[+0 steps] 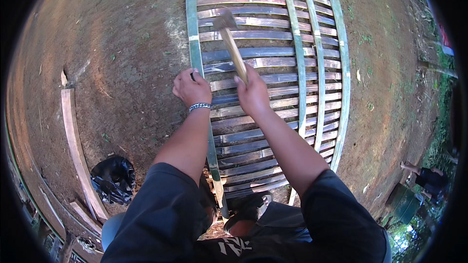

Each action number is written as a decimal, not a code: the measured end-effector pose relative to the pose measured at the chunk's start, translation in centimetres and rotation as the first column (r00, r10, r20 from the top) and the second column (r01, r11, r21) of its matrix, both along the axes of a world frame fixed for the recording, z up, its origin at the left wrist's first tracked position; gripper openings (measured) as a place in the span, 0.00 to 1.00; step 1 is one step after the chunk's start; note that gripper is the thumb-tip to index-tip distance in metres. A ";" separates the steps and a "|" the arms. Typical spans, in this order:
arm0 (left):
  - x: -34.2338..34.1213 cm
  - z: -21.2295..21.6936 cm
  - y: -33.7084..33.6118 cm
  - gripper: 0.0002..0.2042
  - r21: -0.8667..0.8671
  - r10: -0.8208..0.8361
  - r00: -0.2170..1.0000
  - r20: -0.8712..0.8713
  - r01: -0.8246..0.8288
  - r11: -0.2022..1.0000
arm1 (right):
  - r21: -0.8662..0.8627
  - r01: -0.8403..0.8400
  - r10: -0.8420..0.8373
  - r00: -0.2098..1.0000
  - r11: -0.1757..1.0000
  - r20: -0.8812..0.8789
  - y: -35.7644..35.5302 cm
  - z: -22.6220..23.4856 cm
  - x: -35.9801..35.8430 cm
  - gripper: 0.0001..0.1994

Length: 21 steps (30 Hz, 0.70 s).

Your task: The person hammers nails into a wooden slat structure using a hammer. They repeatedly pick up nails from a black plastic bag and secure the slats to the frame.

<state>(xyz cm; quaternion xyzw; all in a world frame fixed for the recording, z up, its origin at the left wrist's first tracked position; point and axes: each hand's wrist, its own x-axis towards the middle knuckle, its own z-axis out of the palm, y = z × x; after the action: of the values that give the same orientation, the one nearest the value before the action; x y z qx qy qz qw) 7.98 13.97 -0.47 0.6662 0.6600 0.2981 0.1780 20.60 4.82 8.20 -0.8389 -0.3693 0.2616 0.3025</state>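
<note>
On the ground lies a bamboo lattice panel, with several dark and pale bamboo slats (265, 62) running across long green bamboo strips (298, 44). My right hand (253, 92) is wrapped round the wooden handle of a hammer (234, 52). The hammer's head is raised over the upper left slats and slightly blurred. On the panel's left strip (194, 51), my left hand (192, 87) rests with its fingers bent and pressed together. A small dark bit shows at those fingers, but I cannot make out what they hold. A chain bracelet circles the left wrist.
A long wooden plank (73, 131) lies on the bare soil to the left, near a black plastic bag (113, 180). My shoe (251, 209) is at the panel's near end. Another person (431, 180) and a green container (402, 203) are at the far right.
</note>
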 end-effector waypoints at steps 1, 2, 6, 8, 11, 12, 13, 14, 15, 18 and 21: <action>0.1 0.0 0.0 0.08 -0.007 0.004 1.000 -0.009 -0.004 1.000 | 0.001 -0.001 0.001 1.000 1.000 0.007 1.3 0.1 0.3 0.22; 0.0 0.1 0.0 0.09 -0.019 0.004 1.000 -0.013 -0.004 1.000 | 0.003 -0.004 0.004 1.000 1.000 0.013 2.2 0.1 0.6 0.22; 0.3 0.0 0.0 0.09 -0.006 0.012 1.000 -0.023 -0.012 1.000 | -0.130 -0.024 0.020 0.999 0.991 -0.032 3.5 -0.5 1.3 0.21; 0.4 0.1 -0.2 0.09 -0.022 0.013 1.000 -0.021 -0.013 1.000 | -0.100 -0.016 0.014 1.000 0.995 -0.020 3.3 -1.9 1.5 0.21; 0.3 -0.4 -0.3 0.09 0.011 0.009 1.000 -0.021 -0.009 1.000 | -0.076 0.004 -0.005 1.000 0.997 -0.015 3.0 -2.6 1.6 0.21; 0.1 -0.2 -0.1 0.09 0.037 0.012 1.000 -0.024 -0.011 0.999 | -0.065 0.007 -0.008 1.000 0.998 -0.017 3.1 -2.5 1.4 0.21; 0.0 0.0 -0.1 0.09 0.033 0.020 0.999 -0.027 -0.019 0.999 | -0.078 0.003 -0.005 1.000 0.997 -0.029 3.0 -2.3 1.2 0.21; -0.1 0.2 -0.1 0.08 0.029 0.029 0.999 -0.029 -0.028 0.999 | -0.091 -0.003 -0.001 0.999 0.996 -0.041 2.9 -2.1 1.2 0.21; -0.1 0.3 -0.1 0.08 0.023 0.037 0.999 -0.034 -0.036 0.999 | -0.107 -0.008 0.002 0.998 0.994 -0.056 2.9 -2.0 1.1 0.21; -0.1 0.2 -0.3 0.08 0.016 0.023 1.000 -0.008 -0.023 1.000 | -0.146 -0.007 -0.004 0.997 0.989 -0.074 2.6 -1.5 1.0 0.21; -0.2 0.2 -0.3 0.08 0.026 0.027 1.000 -0.008 -0.026 0.999 | -0.124 0.003 -0.017 0.994 0.992 -0.112 2.4 -2.5 1.3 0.21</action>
<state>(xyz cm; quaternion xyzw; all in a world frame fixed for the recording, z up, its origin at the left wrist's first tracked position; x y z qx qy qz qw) 7.82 13.63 -0.29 0.6609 0.6655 0.3062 0.1626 21.90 7.23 5.69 -0.8415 -0.3306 0.3296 0.2718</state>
